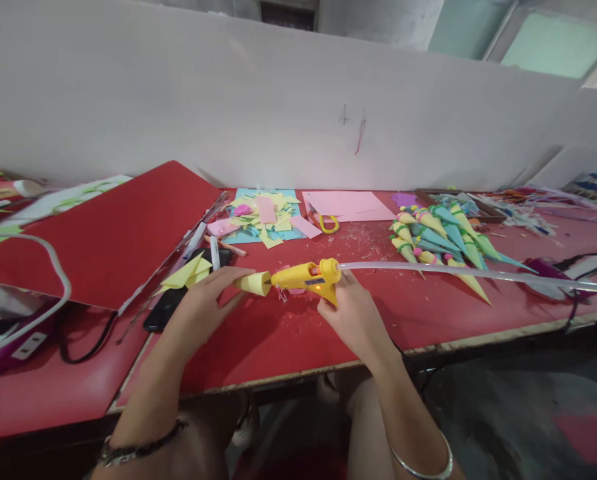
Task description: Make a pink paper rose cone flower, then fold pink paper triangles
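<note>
Pointing toward the left, the glue gun (305, 276) is gripped around its handle by the right hand (353, 313), so that, it seems, its nozzle can be brought level with the near end of the yellow roll (255, 283). The roll is pinched between the thumb and fingers of the left hand (211, 293), from behind, apparently so that the end facing the nozzle is left uncovered. Both are held in the air above the red table (278, 353), in front of the body; whether roll and nozzle are touching cannot be told. A long clear stick (428, 269) is trailed from the back of the gun toward the right, over the lower part of the piled cones (443, 233), which are set well apart from the hands, perhaps so that working room is left. Paper scraps (273, 207) are heaped on a blue sheet (233, 237) at the back, with yellow-handled scissors (329, 225) laid beside them, partly hidden by a pink sheet (358, 205). Folded yellow paper (191, 272) is laid on a black object (163, 310) by the left hand, probably for easy reach.
</note>
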The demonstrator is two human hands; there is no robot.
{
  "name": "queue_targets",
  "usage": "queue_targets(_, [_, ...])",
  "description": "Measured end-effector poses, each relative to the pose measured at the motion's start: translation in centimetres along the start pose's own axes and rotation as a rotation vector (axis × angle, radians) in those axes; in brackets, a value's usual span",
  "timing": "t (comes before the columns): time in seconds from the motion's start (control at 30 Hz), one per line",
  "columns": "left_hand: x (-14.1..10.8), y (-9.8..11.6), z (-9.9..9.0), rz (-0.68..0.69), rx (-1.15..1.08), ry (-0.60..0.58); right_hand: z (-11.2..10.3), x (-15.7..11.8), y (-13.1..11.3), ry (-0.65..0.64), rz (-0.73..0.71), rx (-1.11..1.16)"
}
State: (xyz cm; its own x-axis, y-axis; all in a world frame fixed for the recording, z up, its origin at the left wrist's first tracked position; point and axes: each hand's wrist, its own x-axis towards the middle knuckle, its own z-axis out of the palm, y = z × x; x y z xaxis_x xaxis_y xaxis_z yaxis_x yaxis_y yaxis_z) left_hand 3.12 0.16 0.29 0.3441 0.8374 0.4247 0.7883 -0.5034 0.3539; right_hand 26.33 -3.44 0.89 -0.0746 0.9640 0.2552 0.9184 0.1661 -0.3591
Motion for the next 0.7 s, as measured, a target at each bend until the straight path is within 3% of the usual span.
queue_targets(0.7, [0.31,0.73,-0.29,0.061,-0.056,-0.073,0.24,0.14,0.19,0.029,0.006,0.014])
